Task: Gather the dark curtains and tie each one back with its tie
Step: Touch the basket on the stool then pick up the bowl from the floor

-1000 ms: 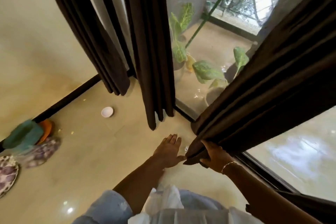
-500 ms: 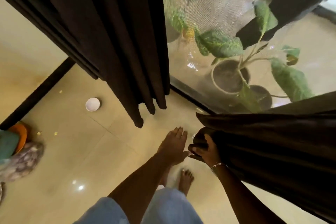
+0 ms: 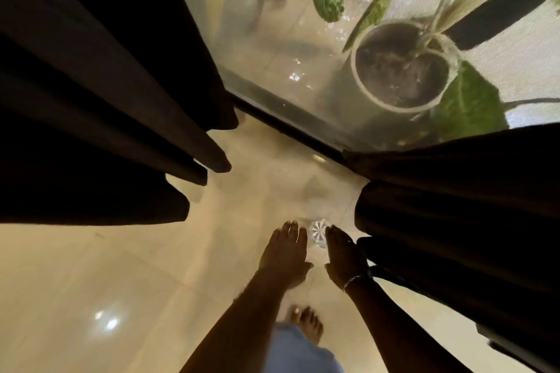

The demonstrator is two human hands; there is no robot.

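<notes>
Overhead, item one: left dark brown pleated fabric curtain (image 3: 91, 106), hanging in deep rounded folds and filling the upper left of the view, in shadow almost black. Item two: right dark brown pleated fabric curtain (image 3: 454, 206), bunched in close folds along the right side, above the glossy cream tiled floor (image 3: 121, 281).

Left hand (image 3: 286, 254): flat, fingers straight and together, holding nothing, apart from both curtains. Right hand (image 3: 344, 257): fingers straight, holding nothing, thin silver bracelet (image 3: 353, 278) at the wrist; its outer edge lies just beside the right curtain's folds, contact not discernible.

Beyond the black door track (image 3: 288, 127), behind glass: round pale plant pot (image 3: 363, 94) with dark soil.
</notes>
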